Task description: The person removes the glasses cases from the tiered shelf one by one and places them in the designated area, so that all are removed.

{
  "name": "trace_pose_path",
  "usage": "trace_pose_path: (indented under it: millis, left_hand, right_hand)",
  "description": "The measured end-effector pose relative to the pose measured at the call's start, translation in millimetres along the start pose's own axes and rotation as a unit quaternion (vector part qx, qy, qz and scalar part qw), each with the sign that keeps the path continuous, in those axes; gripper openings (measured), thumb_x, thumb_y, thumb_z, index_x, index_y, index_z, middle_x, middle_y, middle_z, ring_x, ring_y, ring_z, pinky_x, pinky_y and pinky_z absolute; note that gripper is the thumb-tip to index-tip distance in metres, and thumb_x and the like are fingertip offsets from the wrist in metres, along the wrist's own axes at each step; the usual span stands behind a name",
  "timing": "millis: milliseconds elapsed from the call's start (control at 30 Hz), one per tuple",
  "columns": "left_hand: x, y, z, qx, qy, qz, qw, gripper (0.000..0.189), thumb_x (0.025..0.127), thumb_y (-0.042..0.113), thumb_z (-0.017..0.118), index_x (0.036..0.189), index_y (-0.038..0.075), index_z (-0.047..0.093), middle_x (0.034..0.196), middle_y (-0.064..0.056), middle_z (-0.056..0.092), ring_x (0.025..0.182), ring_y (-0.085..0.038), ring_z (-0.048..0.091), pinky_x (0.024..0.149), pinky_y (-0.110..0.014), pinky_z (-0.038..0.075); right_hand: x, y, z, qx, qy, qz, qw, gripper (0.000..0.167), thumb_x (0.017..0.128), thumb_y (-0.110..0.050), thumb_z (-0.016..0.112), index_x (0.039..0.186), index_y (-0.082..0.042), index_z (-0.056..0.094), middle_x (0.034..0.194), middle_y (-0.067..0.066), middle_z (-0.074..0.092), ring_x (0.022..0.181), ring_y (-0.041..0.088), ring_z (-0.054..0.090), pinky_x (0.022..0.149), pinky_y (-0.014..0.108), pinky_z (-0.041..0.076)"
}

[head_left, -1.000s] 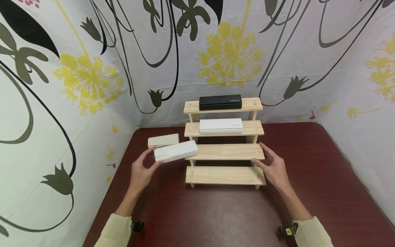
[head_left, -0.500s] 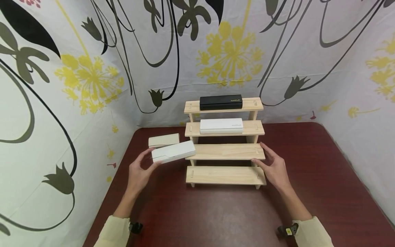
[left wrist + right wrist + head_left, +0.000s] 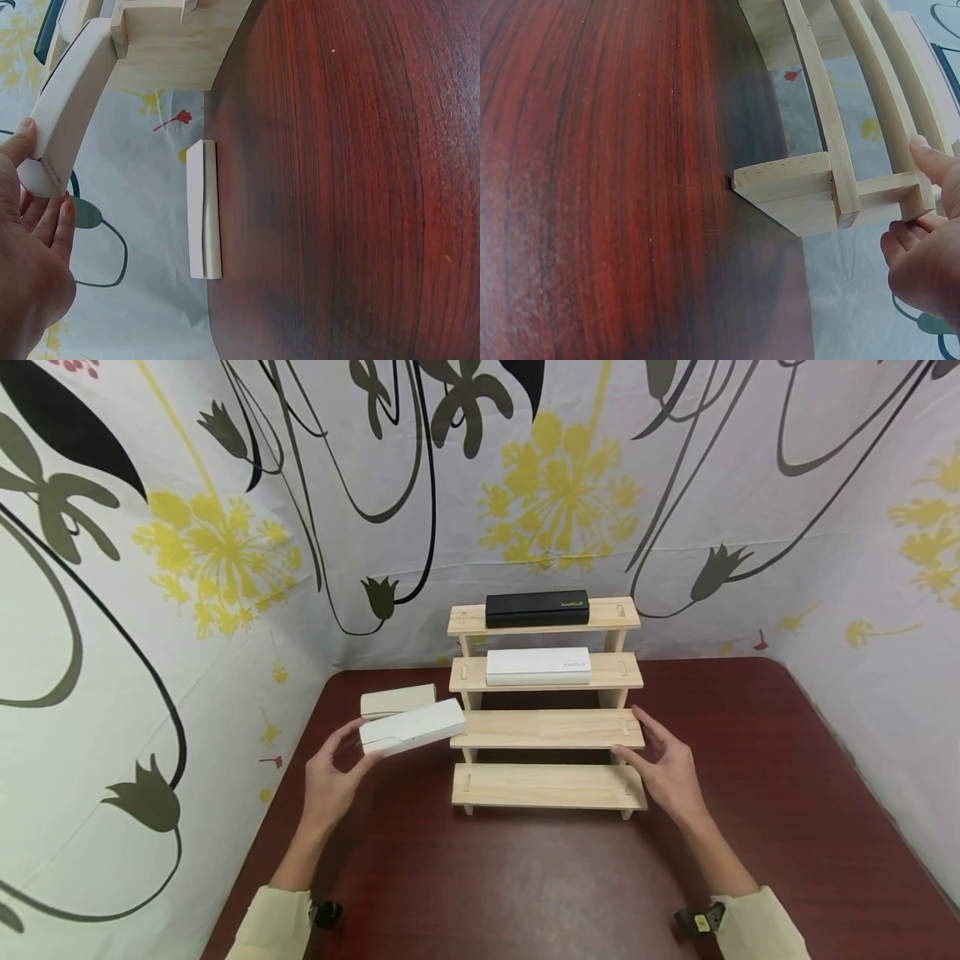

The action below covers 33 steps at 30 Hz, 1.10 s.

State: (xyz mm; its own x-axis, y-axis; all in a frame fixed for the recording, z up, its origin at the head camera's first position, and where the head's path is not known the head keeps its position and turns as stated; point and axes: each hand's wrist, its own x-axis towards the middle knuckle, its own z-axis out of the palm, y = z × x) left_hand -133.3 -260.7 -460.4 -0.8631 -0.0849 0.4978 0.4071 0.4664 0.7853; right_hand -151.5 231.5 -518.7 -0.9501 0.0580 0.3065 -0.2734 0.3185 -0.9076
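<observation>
My left hand [image 3: 327, 785] pinches the left end of a white glasses case [image 3: 412, 727] between thumb and fingers. The case is tilted, its right end overlapping the left end of a wooden shelf tier; whether they touch, I cannot tell. In the left wrist view the held case [image 3: 71, 105] slants up toward the rack. At the rack's right side my right hand [image 3: 666, 772] grips the end of the second tier from the bottom of the tiered wooden display rack [image 3: 555, 728], thumb in front and fingers behind.
A cream case [image 3: 397, 700] lies on the dark red table [image 3: 555, 877] left of the rack. A black case [image 3: 536, 609] sits on the top tier, a white lettered case [image 3: 538, 666] one tier below. Patterned cloth [image 3: 420, 527] hangs behind and at both sides.
My left hand has drawn the white glasses case steadily leftward, so less of it overlaps the shelf tier. My right hand has stayed in place on the rack.
</observation>
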Motion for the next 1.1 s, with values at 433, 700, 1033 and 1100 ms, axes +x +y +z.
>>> trace_pose_path:
  millis: [433, 700, 1033, 1100]
  left_hand:
    - [4.1, -7.4, -6.8, 0.008, 0.012, -0.013, 0.9998, 0.055, 0.087, -0.003, 0.087, 0.138, -0.004, 0.066, 0.133, -0.018, 0.070, 0.114, -0.018, 0.068, 0.096, -0.020, 0.055]
    - [1.0, -16.0, -9.3, 0.022, 0.020, -0.020, 0.9994, 0.056, 0.085, -0.005, 0.087, 0.137, -0.003, 0.067, 0.131, -0.023, 0.070, 0.115, -0.035, 0.068, 0.093, -0.011, 0.051]
    - [-4.6, -41.8, -9.4, 0.043, 0.019, -0.045, 0.9979, 0.055, 0.085, -0.004, 0.088, 0.136, -0.003, 0.068, 0.132, -0.022, 0.071, 0.118, -0.040, 0.069, 0.094, -0.009, 0.050]
    - [-5.9, -53.8, -8.6, 0.044, 0.016, -0.052, 0.9976, 0.055, 0.085, -0.002, 0.088, 0.137, 0.001, 0.068, 0.132, -0.020, 0.071, 0.119, -0.039, 0.069, 0.095, -0.011, 0.051]
  right_hand:
    - [0.4, -0.3, 0.2, 0.007, -0.001, 0.000, 1.0000, 0.080, 0.090, -0.002, 0.085, 0.160, -0.005, 0.046, 0.161, 0.023, 0.045, 0.147, 0.042, 0.043, 0.099, 0.005, 0.043]
    - [-2.1, -1.8, -0.1, 0.001, 0.001, 0.007, 1.0000, 0.079, 0.091, -0.005, 0.086, 0.159, -0.007, 0.047, 0.161, 0.020, 0.047, 0.146, 0.041, 0.045, 0.096, 0.004, 0.044]
    - [-2.0, -1.3, 1.0, 0.005, 0.004, 0.002, 1.0000, 0.078, 0.090, -0.004, 0.086, 0.159, -0.008, 0.049, 0.161, 0.018, 0.048, 0.144, 0.040, 0.048, 0.095, 0.005, 0.045]
    - [-2.0, -1.2, 1.1, 0.006, 0.005, -0.001, 1.0000, 0.078, 0.090, -0.003, 0.086, 0.159, -0.008, 0.049, 0.160, 0.019, 0.048, 0.144, 0.041, 0.048, 0.095, 0.005, 0.045]
